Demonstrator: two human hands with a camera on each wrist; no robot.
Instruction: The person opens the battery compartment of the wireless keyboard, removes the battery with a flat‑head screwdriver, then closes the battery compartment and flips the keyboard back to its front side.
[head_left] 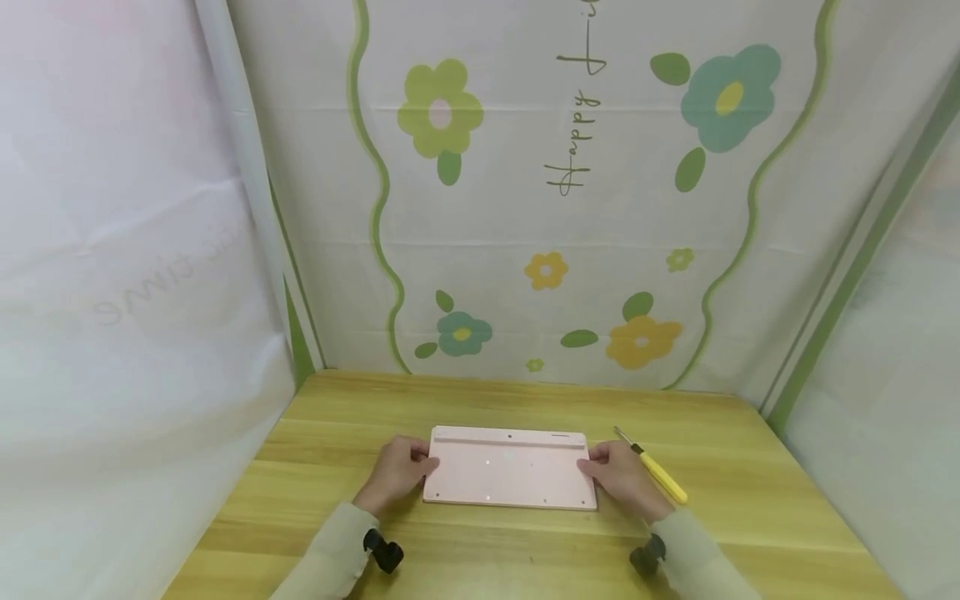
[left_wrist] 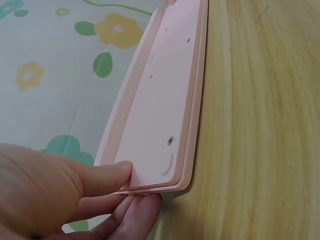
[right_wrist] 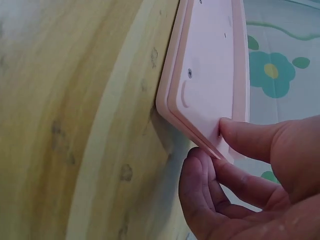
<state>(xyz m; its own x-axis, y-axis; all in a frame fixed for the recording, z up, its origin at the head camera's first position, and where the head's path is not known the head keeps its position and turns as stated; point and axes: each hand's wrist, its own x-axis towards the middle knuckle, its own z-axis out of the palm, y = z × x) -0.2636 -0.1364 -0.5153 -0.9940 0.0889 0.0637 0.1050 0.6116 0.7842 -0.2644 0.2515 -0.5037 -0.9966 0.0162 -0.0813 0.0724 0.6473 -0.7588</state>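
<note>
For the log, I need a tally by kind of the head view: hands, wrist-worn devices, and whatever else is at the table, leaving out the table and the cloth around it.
Hands, left hand and right hand: 2
Black wrist devices: 2
Pink panel: 1
Yellow-handled screwdriver: 1
Total: 6

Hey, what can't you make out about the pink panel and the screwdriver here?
Underside of the pink panel: hidden in every view by the panel itself.
Panel's far end: cut off by the top edge in both wrist views.
Tip of the screwdriver: too small in the head view to tell its shape.
Thin dark mark on the panel: head view, too small to identify.
</note>
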